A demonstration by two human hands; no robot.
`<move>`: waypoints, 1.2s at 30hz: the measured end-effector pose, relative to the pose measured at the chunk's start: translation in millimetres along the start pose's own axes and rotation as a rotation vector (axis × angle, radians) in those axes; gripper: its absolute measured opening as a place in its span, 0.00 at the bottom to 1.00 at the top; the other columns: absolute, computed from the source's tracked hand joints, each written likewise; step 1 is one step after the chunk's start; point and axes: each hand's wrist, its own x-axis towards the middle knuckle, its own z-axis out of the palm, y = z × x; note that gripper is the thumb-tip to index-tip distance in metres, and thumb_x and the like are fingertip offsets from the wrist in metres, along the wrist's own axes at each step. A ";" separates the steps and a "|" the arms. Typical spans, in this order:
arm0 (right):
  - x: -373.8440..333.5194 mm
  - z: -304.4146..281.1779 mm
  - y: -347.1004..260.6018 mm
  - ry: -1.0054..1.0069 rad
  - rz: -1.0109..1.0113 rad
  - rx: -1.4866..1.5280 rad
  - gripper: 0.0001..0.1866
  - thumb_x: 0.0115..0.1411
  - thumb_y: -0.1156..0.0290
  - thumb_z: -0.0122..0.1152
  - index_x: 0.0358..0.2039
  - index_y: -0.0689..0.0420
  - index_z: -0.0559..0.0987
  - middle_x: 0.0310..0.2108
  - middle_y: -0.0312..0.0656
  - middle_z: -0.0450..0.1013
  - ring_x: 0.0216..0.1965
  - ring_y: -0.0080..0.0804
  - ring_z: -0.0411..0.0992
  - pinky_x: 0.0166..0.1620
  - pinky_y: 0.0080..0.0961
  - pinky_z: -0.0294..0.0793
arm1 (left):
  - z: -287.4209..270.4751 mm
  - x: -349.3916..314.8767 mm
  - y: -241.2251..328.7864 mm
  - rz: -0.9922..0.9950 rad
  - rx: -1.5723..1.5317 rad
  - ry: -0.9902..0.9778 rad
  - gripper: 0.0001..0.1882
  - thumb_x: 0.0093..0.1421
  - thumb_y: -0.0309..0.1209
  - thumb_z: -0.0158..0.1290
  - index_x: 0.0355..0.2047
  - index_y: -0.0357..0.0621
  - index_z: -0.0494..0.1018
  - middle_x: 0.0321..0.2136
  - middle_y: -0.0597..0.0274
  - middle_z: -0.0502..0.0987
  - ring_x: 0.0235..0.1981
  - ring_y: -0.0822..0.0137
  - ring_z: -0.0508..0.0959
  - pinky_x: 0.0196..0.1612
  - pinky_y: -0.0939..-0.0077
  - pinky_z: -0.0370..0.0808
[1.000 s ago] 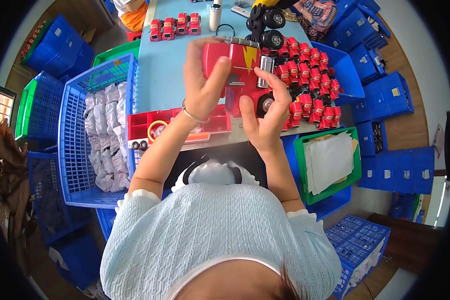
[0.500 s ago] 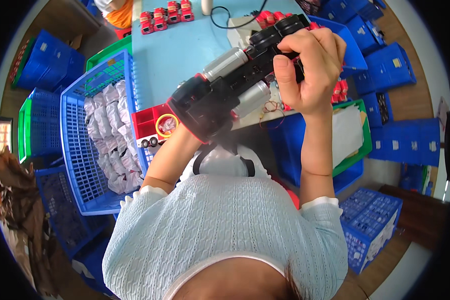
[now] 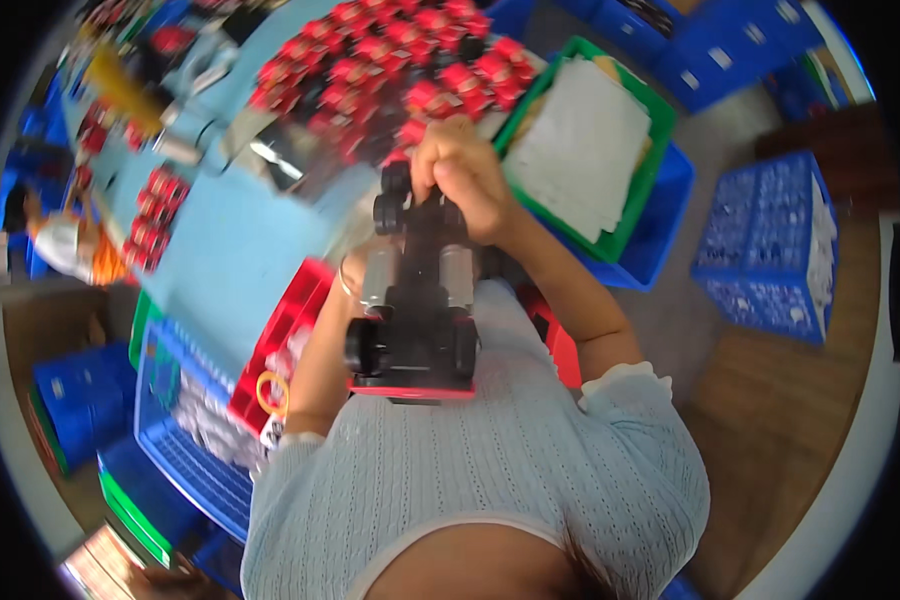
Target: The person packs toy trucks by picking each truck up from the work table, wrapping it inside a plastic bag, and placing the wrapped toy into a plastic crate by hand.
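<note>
A toy truck (image 3: 417,320) is held up before my chest, its black underside facing me. It has silver side tanks, black wheels and a red edge at its lower end. My right hand (image 3: 462,185) is closed around its upper end near the small wheels. My left hand (image 3: 356,262) lies behind the truck's left side, with a bracelet at the wrist; its fingers are hidden and blurred. Beyond the hands, many red toy trucks (image 3: 370,60) crowd the light blue table (image 3: 225,240).
A red tray (image 3: 290,315) with a yellow tape roll (image 3: 272,393) sits by my left arm, over a blue crate (image 3: 195,475) of wrapped pieces. To the right, a green tray (image 3: 660,130) holds white sheets. Another person (image 3: 70,240) is at the far left.
My view has swung to the right. The truck has turned from a slant to nearly upright and come closer to my chest, still in my right hand.
</note>
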 end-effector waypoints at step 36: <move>-279.5 -232.1 186.3 -0.626 0.163 -0.224 0.22 0.53 0.72 0.51 0.50 0.59 0.68 0.52 0.46 0.64 0.55 0.40 0.63 0.58 0.34 0.59 | -36.7 371.7 -232.6 -0.195 1.060 -0.002 0.17 0.53 0.25 0.48 0.44 0.35 0.63 0.43 0.54 0.69 0.47 0.62 0.69 0.53 0.68 0.63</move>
